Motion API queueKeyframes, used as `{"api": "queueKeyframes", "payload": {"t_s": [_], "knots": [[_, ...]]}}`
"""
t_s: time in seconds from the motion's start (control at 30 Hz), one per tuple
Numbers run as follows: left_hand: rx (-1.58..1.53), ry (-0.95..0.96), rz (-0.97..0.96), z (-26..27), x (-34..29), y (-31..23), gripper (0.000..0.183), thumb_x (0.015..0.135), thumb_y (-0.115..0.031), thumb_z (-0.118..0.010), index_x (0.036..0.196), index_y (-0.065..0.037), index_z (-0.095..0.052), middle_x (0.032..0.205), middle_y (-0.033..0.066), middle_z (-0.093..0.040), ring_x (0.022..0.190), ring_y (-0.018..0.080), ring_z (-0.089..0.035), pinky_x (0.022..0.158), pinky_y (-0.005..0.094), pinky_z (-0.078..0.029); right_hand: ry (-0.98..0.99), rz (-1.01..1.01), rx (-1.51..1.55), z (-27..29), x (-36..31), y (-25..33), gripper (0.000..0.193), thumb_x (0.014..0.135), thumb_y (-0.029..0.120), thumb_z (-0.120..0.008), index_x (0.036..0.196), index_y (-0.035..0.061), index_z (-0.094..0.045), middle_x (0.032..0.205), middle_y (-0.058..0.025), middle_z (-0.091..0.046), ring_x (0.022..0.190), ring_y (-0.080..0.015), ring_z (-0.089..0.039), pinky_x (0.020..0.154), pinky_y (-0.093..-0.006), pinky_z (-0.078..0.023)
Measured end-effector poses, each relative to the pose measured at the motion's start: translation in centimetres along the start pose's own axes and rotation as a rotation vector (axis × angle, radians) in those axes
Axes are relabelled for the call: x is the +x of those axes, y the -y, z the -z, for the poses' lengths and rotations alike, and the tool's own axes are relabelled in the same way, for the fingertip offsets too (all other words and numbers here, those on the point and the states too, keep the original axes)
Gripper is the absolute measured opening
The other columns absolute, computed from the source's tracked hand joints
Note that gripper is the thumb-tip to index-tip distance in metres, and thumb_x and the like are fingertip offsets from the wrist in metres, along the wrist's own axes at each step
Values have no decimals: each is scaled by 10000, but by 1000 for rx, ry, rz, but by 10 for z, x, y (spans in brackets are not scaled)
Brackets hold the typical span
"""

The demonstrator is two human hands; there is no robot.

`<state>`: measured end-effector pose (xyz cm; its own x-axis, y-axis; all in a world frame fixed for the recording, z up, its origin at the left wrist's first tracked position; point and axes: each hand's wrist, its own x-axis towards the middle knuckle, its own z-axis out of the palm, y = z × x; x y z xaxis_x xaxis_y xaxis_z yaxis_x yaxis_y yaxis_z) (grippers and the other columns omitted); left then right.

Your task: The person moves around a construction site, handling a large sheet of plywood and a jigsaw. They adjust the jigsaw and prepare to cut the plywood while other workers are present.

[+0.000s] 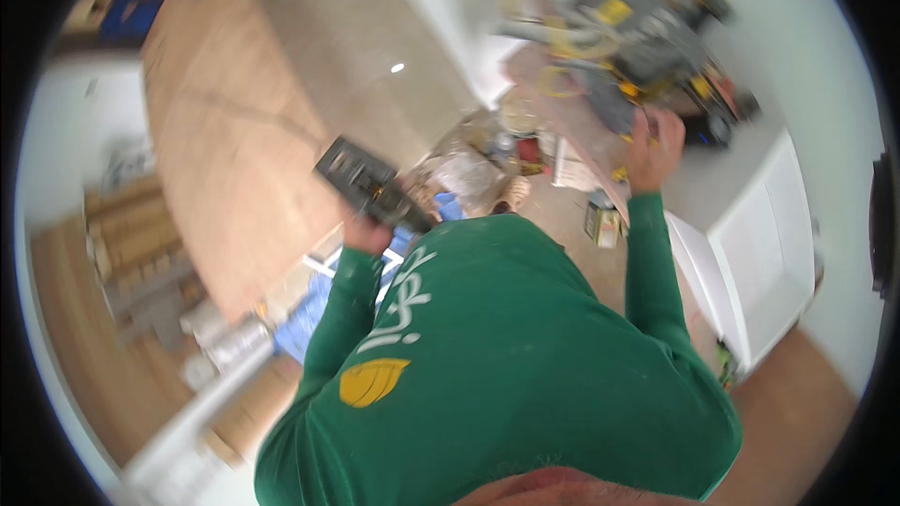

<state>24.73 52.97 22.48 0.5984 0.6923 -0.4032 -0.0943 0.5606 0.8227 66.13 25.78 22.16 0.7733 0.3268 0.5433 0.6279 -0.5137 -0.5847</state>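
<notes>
My left hand (pixel 369 232) is closed on the lower side of a dark grey, box-shaped device (pixel 360 178) with black recessed parts on its upper face. The device is held in front of my left side, next to a large wooden board. Over on the right, my right hand (pixel 653 152) reaches to the edge of a cluttered surface, at a grey item (pixel 609 105) with yellow bits beside it. Blur smears its fingers, so whether they grip anything does not show. Behind that hand lies a heap of dark grey and yellow tools (pixel 656 42).
A wide wooden board (pixel 234 131) fills the left. Bags and small containers (pixel 464 169) crowd the floor ahead, near a small box (pixel 603 223). A white cabinet (pixel 759 253) stands at right. Stacked cardboard boxes (pixel 136 234) and a blue plastic sheet (pixel 305 319) are at left.
</notes>
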Motion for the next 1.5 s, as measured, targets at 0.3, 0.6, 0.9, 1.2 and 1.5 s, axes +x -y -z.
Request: {"api": "queueKeyframes", "payload": {"t_s": [0.3,0.6,0.9,1.2,1.5], "knots": [[-846,-3,66,-30,18,-65,513,1053,-432,-469,1194,31,-641,1230,284,-665,1134,414,-658,1058,554,-518,909,530,713,-79,-63,239,796,725,261,-923,1381,40,-530,1306,-183,-596,1149,-384,-628,1001,-442,-502],[-953,-35,3,61,-21,-120,491,1076,-543,-462,1149,-100,-661,1105,108,-728,1057,285,-703,974,473,-579,926,523,819,-133,-125,387,891,751,93,-880,1513,-18,-432,1387,-215,-624,1212,-340,-667,1015,-401,-528],[-1053,-128,201,113,-68,-98,332,1089,-384,-474,1208,-138,-662,1182,37,-719,1106,205,-685,992,407,-550,1248,432,729,-125,-156,407,887,746,143,-872,1521,10,-464,1304,-248,-644,1192,-391,-656,1021,-429,-504],[-1060,221,681,129,-59,-16,493,1072,-549,-424,1195,-135,-662,966,24,-688,757,180,-650,590,311,-518,1334,443,507,-109,-142,425,748,833,215,-841,1472,-19,-529,1196,-230,-714,1092,-320,-722,948,-381,-541],[-387,-86,179,129,-88,7,791,1018,-632,-517,1451,30,-498,1246,158,-637,1212,266,-619,1001,413,-491,1276,340,365,-112,-144,454,672,897,212,-805,1452,-52,-533,1163,-237,-742,1012,-248,-746,873,-333,-566]]}}
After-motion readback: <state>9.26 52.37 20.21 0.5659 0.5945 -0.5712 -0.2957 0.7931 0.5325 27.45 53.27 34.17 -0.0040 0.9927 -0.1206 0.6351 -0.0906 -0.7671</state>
